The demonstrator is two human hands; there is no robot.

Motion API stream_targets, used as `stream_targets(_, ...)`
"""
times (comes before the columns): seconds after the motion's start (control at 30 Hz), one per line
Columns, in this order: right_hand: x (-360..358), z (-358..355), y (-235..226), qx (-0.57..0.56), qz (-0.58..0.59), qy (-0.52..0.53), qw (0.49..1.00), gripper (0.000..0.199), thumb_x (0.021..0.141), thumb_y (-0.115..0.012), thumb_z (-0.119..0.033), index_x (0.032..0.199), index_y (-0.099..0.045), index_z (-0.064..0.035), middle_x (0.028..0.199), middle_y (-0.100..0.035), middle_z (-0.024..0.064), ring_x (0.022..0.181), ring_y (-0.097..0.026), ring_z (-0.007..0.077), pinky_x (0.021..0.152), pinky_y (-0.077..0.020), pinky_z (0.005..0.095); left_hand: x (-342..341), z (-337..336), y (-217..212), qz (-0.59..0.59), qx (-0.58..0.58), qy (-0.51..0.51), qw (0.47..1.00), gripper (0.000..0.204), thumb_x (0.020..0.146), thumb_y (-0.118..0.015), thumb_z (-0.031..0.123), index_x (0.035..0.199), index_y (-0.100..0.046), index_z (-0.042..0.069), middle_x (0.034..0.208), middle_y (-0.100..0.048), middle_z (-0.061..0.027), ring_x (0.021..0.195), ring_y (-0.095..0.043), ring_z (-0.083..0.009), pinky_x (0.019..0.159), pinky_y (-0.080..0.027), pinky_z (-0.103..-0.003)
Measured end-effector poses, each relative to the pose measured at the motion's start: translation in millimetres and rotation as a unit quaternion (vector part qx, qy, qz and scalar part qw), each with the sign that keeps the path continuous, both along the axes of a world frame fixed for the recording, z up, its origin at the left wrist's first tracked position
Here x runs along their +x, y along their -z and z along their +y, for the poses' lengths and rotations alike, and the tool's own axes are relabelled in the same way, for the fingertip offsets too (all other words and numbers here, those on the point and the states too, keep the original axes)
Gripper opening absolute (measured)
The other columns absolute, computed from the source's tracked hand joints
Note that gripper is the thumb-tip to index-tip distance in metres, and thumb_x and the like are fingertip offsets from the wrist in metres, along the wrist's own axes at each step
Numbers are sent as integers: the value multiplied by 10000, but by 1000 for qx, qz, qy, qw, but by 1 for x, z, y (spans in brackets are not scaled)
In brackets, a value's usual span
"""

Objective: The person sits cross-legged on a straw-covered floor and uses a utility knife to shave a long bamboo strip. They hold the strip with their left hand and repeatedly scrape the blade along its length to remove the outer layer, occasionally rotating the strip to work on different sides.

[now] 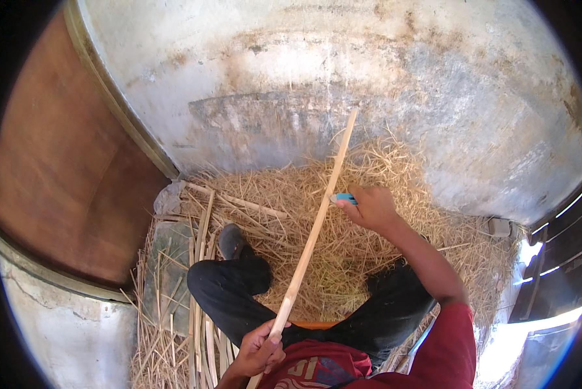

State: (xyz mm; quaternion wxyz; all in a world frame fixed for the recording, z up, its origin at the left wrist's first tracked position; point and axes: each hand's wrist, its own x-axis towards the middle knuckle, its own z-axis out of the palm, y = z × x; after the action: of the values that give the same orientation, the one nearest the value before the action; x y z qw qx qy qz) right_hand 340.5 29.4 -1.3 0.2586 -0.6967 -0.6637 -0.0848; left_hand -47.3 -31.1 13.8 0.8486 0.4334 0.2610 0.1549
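A long pale wooden strip [314, 236] slants up from my lap toward the wall, its far end raised in front of the plaster. Close to my body, my left hand [260, 349] is wrapped round its lower part. My right hand [372, 207] grips a small knife with a teal handle [345, 198]. The blade meets the strip's right side a little above its middle; its edge is too small to make out. Curled shavings [385, 159] cover the ground beneath and beyond the strip.
Several more long strips [203, 227] lie to the left, beside my bent left leg [226, 292]. A flat stone slab [163, 279] sits by the brown door [77, 168]. The stained plaster wall [291, 71] rises ahead, with a small block [499, 227] at its foot on the right.
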Motion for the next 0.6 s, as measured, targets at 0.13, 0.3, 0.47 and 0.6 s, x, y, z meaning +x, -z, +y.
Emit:
stream_targets(0.13, 7, 8, -14, -9, -63, 23, 998, 534, 900, -439, -574, 754, -572, -78, 477, -493, 65, 418, -525, 250, 414, -423, 389, 2, -1, 3, 4, 10, -2, 1000, 384, 1006, -376, 181, 1320, -343, -37, 515, -375, 13, 374, -342, -60, 395, -310, -211)
stream_targets(0.3, 104, 36, -5, -84, 16, 231, 969, 690, 924, -278, -640, 867, -640, -55, 628, -590, 106, 584, -602, 242, 518, -489, 400, -10, -12, -7, 83, -13, 57, 995, 418, 982, -459, 204, 1307, -368, -44, 566, -398, 16, 460, -346, -56, 456, -315, -223)
stream_targets(0.47, 200, 1, 34, -78, 151, 403, 899, 802, 921, -198, -659, 1021, -639, 3, 958, -639, 259, 929, -614, 406, 825, -473, 491, -10, -16, -9, 132, 72, 97, 984, 432, 968, -505, 295, 1305, -462, 30, 702, -502, 57, 617, -473, -23, 532, -393, -190)
stream_targets(0.6, 163, 5, 47, -228, 183, 279, 915, 805, 928, -203, -647, 1091, -620, 23, 1078, -602, 311, 1052, -564, 440, 936, -408, 508, -7, -6, -1, 110, 7, 15, 994, 404, 982, -465, 203, 1289, -390, -49, 551, -411, 12, 426, -356, -56, 434, -324, -231)
